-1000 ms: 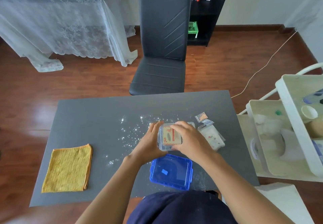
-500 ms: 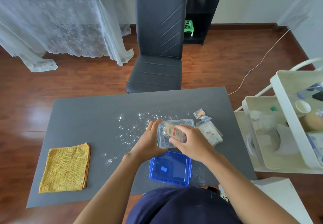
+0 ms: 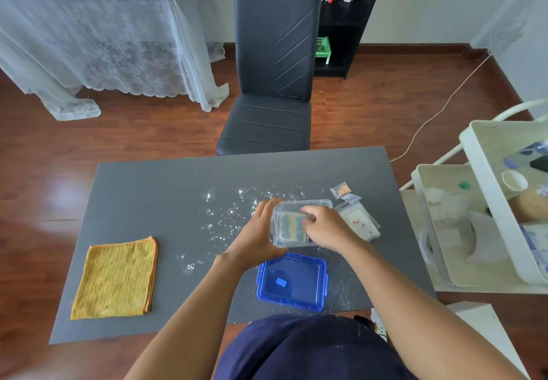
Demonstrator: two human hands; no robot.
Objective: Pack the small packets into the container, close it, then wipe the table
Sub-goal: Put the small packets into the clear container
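A clear plastic container (image 3: 299, 204) stands on the grey table (image 3: 166, 189), right of centre. My left hand (image 3: 261, 231) grips its left wall. My right hand (image 3: 323, 228) reaches into it, fingertips on a flat packet (image 3: 289, 227) lying inside. The blue lid (image 3: 292, 281) lies flat just in front of the container. To the right of the container lie a larger clear packet (image 3: 360, 222) and two small packets (image 3: 341, 190). A folded yellow cloth (image 3: 117, 278) sits at the table's left front. White powder (image 3: 225, 210) is scattered left of the container.
A black chair (image 3: 272, 83) stands behind the table's far edge. A white cart (image 3: 486, 201) with trays of items stands close to the table's right side. A lace-covered table (image 3: 98, 41) is at the back left, and a black shelf (image 3: 341, 20) behind the chair.
My right hand lowered the red-printed packet into the container and pressed it flat; a blue and yellow face now shows. The left hand kept its hold on the container.
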